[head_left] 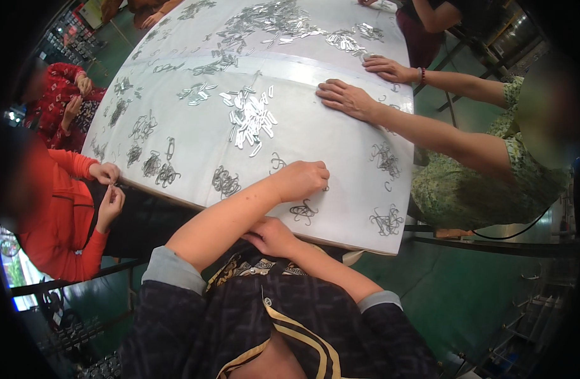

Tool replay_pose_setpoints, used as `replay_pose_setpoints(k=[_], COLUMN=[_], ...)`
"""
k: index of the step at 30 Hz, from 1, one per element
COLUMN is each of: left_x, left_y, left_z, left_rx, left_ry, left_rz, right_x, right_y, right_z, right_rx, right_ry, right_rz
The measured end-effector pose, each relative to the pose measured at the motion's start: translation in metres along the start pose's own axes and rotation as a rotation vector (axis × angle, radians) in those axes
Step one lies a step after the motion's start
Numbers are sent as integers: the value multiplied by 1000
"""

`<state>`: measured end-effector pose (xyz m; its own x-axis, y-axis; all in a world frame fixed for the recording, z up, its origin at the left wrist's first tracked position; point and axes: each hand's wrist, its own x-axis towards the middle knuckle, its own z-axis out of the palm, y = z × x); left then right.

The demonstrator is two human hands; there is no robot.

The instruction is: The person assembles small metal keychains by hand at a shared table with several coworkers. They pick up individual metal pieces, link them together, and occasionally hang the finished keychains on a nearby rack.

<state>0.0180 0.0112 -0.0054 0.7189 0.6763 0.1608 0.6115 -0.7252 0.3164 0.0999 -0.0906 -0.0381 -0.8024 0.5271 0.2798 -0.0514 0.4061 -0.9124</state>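
My left hand (304, 180) reaches across over the white tabletop, its fingers pinched together. A bit of dark curved wire (326, 187) shows just under the fingertips; whether it is held I cannot tell. Below that hand lies a small pile of wire hooks (303, 211), and a few more hooks (277, 163) lie above its wrist. My right hand (271, 236) is closed at the near table edge, partly hidden behind my left forearm, so what its fingers hold is not visible. A larger hook pile (226, 182) lies beyond my left forearm.
Flat silvery metal pieces (252, 120) are heaped mid-table, with more toward the far side. Hook piles (386, 221) lie at the right. A co-worker's hands (347, 99) rest on the table's right side. At left, a person in red (62, 202) works with both hands.
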Motion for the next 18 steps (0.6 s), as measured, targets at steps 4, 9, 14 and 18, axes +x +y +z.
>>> replay_pose_setpoints(k=[4, 9, 14, 18], left_x=[-31, -66, -93, -116], left_y=[-9, -14, -5, 0], left_z=[-17, -23, -26, -29], left_rx=[-78, -109, -114, -66], left_ry=[-36, -27, -6, 5], left_rz=[-74, -104, -147, -183], right_x=[0, 2, 1, 2], right_y=[0, -1, 3, -4], right_z=[-1, 0, 1, -2], right_rx=[-30, -38, -32, -24], right_ry=[7, 37, 29, -12], right_rz=[-14, -86, -80, -33])
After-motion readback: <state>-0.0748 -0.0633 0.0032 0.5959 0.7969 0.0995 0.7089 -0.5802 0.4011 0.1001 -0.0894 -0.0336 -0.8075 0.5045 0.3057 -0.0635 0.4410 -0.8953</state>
